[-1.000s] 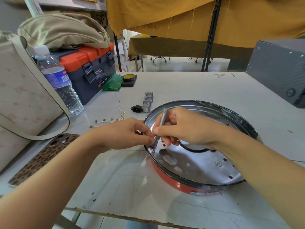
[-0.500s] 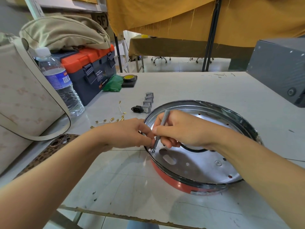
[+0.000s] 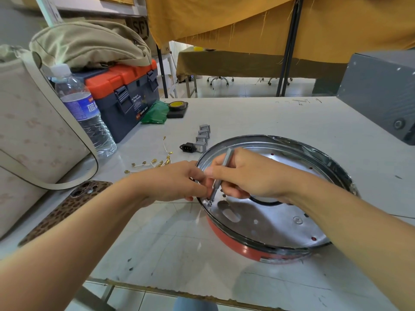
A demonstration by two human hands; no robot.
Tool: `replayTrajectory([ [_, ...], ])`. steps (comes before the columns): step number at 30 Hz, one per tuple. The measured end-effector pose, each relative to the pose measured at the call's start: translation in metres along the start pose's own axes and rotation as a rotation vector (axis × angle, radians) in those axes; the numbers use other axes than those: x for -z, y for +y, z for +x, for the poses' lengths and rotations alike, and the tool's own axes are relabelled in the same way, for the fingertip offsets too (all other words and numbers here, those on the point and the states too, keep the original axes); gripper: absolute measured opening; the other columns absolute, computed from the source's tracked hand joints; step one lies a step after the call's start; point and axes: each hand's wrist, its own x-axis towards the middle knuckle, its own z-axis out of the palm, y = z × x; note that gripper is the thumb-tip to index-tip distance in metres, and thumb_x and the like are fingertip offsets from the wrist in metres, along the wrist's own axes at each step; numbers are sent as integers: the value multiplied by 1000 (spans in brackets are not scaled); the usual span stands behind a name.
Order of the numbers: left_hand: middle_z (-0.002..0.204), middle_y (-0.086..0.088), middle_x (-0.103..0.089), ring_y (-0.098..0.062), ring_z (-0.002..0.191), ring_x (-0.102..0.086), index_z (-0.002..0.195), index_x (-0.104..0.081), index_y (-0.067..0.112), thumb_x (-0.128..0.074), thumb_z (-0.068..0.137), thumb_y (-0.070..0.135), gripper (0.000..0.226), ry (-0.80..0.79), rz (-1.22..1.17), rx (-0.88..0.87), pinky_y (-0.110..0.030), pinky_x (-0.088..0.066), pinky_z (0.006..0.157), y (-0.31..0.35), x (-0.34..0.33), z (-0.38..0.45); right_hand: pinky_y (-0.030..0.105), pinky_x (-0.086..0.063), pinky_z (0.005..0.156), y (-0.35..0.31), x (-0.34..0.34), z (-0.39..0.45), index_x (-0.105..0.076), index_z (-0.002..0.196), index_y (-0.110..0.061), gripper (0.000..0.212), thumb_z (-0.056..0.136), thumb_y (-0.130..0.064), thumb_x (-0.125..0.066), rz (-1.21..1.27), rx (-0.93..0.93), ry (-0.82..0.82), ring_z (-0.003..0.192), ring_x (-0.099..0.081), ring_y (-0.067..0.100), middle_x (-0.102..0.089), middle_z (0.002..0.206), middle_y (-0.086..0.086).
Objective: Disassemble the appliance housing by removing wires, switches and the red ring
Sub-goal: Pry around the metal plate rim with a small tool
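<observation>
Nearest on the white worktop [image 3: 157, 243] sat the round metal housing [image 3: 269, 212], its red ring [image 3: 242, 248] around the lower wall. At its left rim the right hand [image 3: 251, 173] gripped a slim grey screwdriver [image 3: 221, 176], tip on a screw [image 3: 210, 203], while the left hand [image 3: 175, 182] pinched the rim beside it. Beyond lay loose wires [image 3: 155, 162], grey switches [image 3: 202, 138] and a toolbox [image 3: 125, 95].

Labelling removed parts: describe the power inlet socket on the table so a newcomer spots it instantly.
Start at the round metal housing with the red ring, then look just beyond its far-left rim. There lies the power inlet socket, a small black block whose face shows metal pins. It sits at the near end of a row of grey switches, the only black piece there.
</observation>
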Motion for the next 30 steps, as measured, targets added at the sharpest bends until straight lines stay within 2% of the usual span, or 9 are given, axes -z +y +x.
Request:
replayTrajectory([
  [5,73,14,-58,8,56,-50,63,-67,34,-60,83,20,26,-15,28,0,-4,-37,53,1,1,0,17,-37,46,2,2,-1,-54,75,-10,20,94,-15,-56,-11,-3,63,44,-43,9,-53,48,0],
  [8,76,13,-59,3,64,-52,69,-68,32,-60,84,22,20,-23,38,5,-12,-38,60,1,1,-1,19,-39,51,2,3,0,-62,70,-16,23,92,-21,-60,-24,29,75,49,-47,7,-55,52,-2],
  [11,89,5,-61,-6,77,-55,77,-70,26,-60,85,20,14,-37,26,-3,-20,-41,72,1,1,-1,11,-38,50,0,2,1,-64,67,-15,30,95,-25,-56,-35,61,76,46,-44,0,-55,47,-11],
  [13,94,1,-62,-6,77,-55,74,-69,26,-60,84,18,16,-41,24,-13,-21,-43,73,1,1,-1,8,-35,47,0,1,0,-63,65,-14,34,96,-25,-54,-42,72,80,43,-41,-1,-51,44,-12],
  [15,86,4,-62,-1,69,-53,72,-68,26,-60,85,16,18,-43,17,-16,-14,-42,67,2,1,-1,10,-32,43,1,0,0,-61,66,-13,34,97,-25,-52,-28,47,68,39,-37,2,-46,42,-8],
  [18,63,21,-56,8,53,-50,69,-67,27,-61,85,14,22,-38,15,-20,-4,-37,51,4,1,-1,15,-33,42,2,1,1,-57,78,-9,25,98,-21,-49,18,-24,28,38,-38,8,-49,43,-1],
  [24,86,11,-47,14,55,-49,78,-73,24,-62,85,18,14,-23,92,-9,-1,-35,47,8,3,0,16,-38,46,2,3,0,-60,81,-2,13,91,-7,-54,-30,-21,69,46,-46,8,-54,51,5],
  [27,83,14,-49,14,56,-49,78,-73,25,-62,85,19,14,-41,108,-3,-1,-35,48,10,4,0,16,-38,47,0,4,-1,-63,75,-5,15,89,-5,-57,-22,-11,85,47,-48,5,-54,53,4],
  [30,74,17,-53,16,55,-50,71,-70,28,-62,84,15,20,-35,93,-1,-1,-36,47,12,4,0,18,-37,49,0,4,-1,-65,72,-6,23,91,-17,-61,-53,0,102,48,-46,5,-54,54,1],
])
